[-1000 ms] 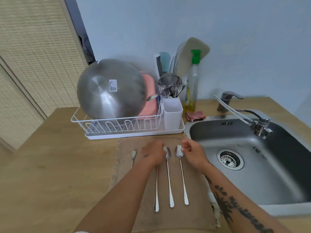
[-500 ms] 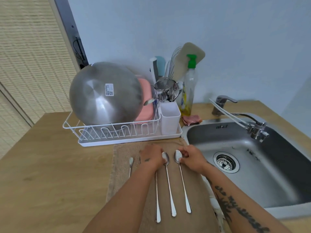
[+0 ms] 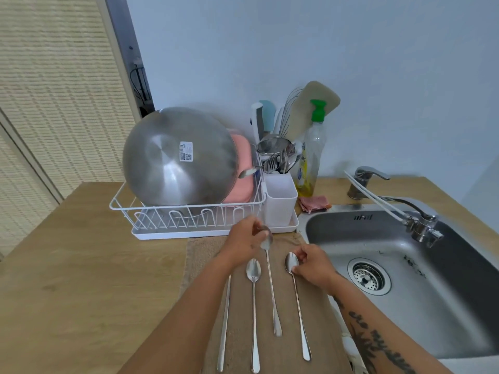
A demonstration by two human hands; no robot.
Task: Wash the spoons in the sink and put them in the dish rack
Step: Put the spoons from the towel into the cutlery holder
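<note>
Left hand [image 3: 243,242] pinches blurred spoon [image 3: 271,287].

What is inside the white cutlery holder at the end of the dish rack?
Forks and a metal strainer stick out of the white cutlery holder. Its opaque walls hide their lower ends and anything shorter.

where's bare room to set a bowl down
Free: the light wooden counter left of the brown cloth, and the steel sink basin around its drain. Crowded: the cloth, under long steel spoons, and the white wire dish rack.
</note>
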